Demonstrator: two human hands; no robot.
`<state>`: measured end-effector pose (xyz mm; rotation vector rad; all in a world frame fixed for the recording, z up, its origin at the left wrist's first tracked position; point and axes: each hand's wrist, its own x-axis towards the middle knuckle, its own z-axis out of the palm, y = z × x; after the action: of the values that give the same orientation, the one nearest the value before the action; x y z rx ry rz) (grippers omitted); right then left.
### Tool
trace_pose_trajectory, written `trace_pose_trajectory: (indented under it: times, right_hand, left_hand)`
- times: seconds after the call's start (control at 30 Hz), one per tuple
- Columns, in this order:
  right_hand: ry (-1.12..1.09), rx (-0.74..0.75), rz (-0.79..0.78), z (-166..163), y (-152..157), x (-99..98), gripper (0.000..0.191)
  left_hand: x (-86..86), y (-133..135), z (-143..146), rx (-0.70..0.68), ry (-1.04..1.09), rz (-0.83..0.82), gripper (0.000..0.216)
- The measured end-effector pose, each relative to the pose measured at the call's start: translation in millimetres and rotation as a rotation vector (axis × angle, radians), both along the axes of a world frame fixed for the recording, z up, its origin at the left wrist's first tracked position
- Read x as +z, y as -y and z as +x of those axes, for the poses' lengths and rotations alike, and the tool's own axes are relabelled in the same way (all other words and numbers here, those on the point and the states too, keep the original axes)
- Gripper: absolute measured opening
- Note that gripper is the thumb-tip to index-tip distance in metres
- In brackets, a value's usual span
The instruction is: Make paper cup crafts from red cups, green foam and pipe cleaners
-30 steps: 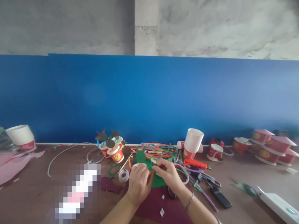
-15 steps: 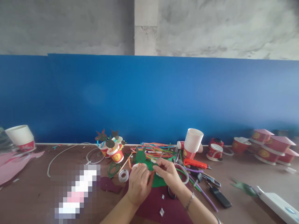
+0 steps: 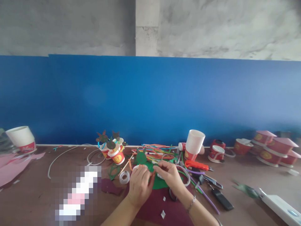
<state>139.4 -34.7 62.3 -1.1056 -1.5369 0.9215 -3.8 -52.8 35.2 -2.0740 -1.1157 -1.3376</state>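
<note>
Both my hands meet over the middle of the brown table (image 3: 42,194). My left hand (image 3: 139,185) is closed around a small white cup that carries a green paper cutout (image 3: 141,158) with ears. My right hand (image 3: 169,175) pinches at the cutout's right edge with thumb and forefinger; what it pinches is too small to name. Under the hands lie a green sheet (image 3: 160,183) and a maroon sheet (image 3: 155,207) with small white scraps on it.
Coloured straws (image 3: 156,150) are piled behind the hands. Decorated red cups (image 3: 113,150) stand left of them, a tape roll (image 3: 124,177) nearby. A stack of white cups (image 3: 193,145), an orange cutter (image 3: 197,165), and red cups (image 3: 270,147) lie right. A blue wall backs the table.
My right hand's fingers have shifted slightly at the cutout's edge. Otherwise nothing has visibly moved.
</note>
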Motion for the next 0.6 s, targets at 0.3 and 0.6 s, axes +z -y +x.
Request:
trace_pose_trajectory:
  times: [0.3, 0.6]
  right_hand:
    - [0.219, -0.098, 0.122, -5.1, 9.2, 5.2, 0.023]
    - [0.097, -0.136, 0.05, -7.3, 4.9, -7.4, 0.026]
  left_hand:
    - [-0.4, -3.7, -3.5, 0.061, 0.002, -0.03, 0.025]
    - [-0.5, -3.1, -4.0, 0.042, 0.046, -0.034, 0.017]
